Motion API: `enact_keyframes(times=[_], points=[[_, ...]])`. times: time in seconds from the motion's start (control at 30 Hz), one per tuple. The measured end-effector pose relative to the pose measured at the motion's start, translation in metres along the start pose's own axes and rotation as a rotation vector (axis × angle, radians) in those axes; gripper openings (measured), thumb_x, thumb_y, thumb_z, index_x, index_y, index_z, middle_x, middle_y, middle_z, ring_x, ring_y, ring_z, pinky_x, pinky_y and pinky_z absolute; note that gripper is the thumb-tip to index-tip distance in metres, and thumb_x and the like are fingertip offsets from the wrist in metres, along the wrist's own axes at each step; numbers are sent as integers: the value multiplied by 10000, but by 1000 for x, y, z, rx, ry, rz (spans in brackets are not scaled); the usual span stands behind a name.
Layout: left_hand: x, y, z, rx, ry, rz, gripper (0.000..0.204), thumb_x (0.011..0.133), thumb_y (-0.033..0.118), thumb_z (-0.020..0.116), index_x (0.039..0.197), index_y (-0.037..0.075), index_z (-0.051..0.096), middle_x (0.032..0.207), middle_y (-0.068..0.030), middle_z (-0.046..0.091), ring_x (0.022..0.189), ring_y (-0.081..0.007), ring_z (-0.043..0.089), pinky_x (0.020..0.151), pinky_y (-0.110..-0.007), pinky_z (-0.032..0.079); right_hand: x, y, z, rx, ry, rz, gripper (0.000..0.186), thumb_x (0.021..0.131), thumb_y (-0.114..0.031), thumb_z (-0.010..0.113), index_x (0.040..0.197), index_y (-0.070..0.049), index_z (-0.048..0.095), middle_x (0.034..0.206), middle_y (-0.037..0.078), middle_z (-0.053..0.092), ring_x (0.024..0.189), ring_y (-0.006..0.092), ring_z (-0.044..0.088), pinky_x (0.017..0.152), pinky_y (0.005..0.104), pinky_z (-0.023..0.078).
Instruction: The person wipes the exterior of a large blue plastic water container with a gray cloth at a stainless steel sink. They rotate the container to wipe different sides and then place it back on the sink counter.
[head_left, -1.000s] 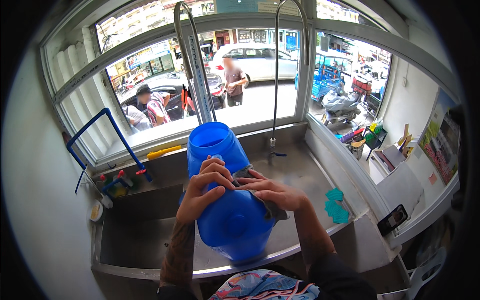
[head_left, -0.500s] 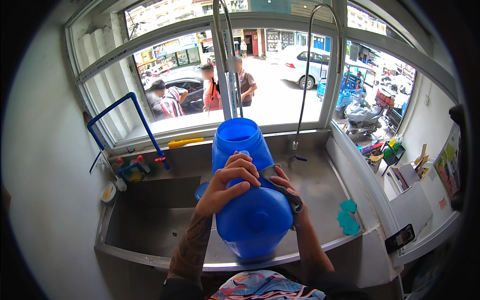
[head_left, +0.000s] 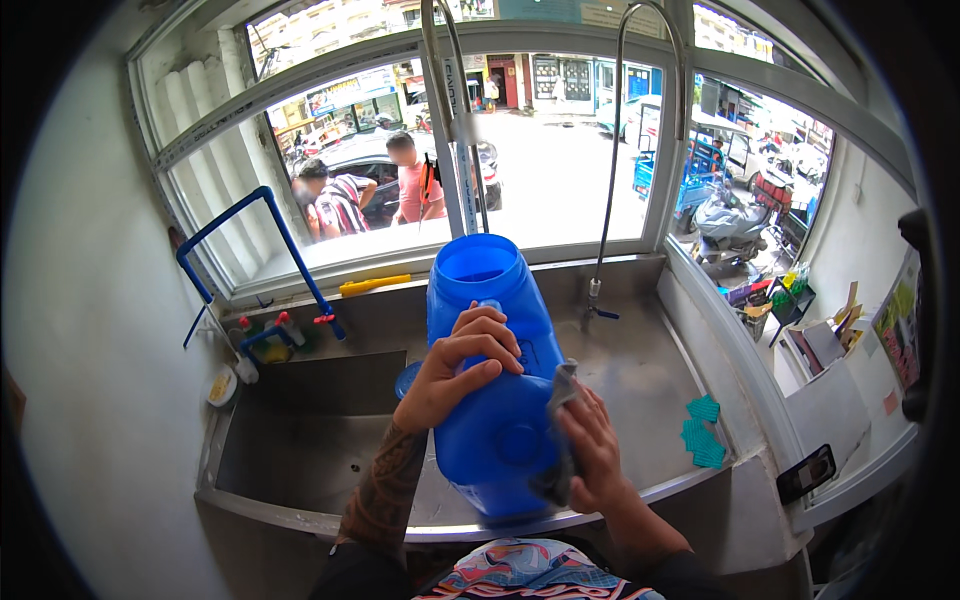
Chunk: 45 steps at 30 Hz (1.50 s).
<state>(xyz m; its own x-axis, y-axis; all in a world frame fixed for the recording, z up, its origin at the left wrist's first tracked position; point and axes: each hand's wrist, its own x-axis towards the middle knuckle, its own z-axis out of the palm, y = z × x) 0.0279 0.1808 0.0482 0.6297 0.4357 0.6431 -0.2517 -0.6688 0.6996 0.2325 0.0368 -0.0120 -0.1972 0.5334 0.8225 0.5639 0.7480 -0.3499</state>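
Observation:
A large blue plastic water jug (head_left: 500, 410) lies tilted over the steel sink counter, its wide uncapped mouth facing the window. My left hand (head_left: 460, 365) is wrapped over the handle on its upper side. A grey cloth (head_left: 562, 430) lies between my right hand (head_left: 595, 450) and the jug's right side near its base; the fingers press the cloth there and are slightly blurred. Left of the jug, a round blue lid (head_left: 407, 380) shows partly from behind my left wrist.
The sink basin (head_left: 300, 430) is at left, with a blue pipe faucet (head_left: 268, 200) above it. A thin curved metal tap (head_left: 610, 180) stands at right. Teal scrub pads (head_left: 703, 440) lie on the counter's right; a yellow tool (head_left: 375, 285) rests along the back ledge.
My right hand with the cloth has moved down along the jug's right side, toward its base and me. My left hand keeps its hold. Outside, one person has gone from sight.

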Motion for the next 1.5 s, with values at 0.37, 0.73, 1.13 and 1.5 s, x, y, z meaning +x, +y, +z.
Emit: enact_keyframes(times=[0.37,0.73,1.13,1.5], points=[[1,-1,2,-2,-18,-15,274,931,337,643,900,83,742,1060,-55,651,1280,-267,433,1188,-467,166,56,-49,24,-393,-59,-130,379,746,-197,785,1092,-139,642,1030,40,592,959,236,591,903,396,496],[-1,-1,-3,-13,-24,5,338,896,413,672,882,86,757,1047,-62,652,1287,-276,433,1187,-478,168,66,-34,5,-50,-265,-186,451,736,-231,824,1161,-167,690,1074,17,680,1083,225,609,963,391,450],[4,-2,-1,-15,-50,15,215,719,239,850,877,114,772,1022,-33,649,1249,-266,446,1161,-458,217,-66,110,75,1505,301,1160,640,971,-401,629,1450,-16,451,1404,214,563,1230,297,613,1055,435,495],[6,1,-4,15,-88,16,210,718,195,864,888,120,765,1009,-19,659,1289,-262,450,1173,-459,211,102,159,57,285,-137,589,990,888,-316,755,1607,12,159,1565,210,398,1355,296,516,1079,344,463]])
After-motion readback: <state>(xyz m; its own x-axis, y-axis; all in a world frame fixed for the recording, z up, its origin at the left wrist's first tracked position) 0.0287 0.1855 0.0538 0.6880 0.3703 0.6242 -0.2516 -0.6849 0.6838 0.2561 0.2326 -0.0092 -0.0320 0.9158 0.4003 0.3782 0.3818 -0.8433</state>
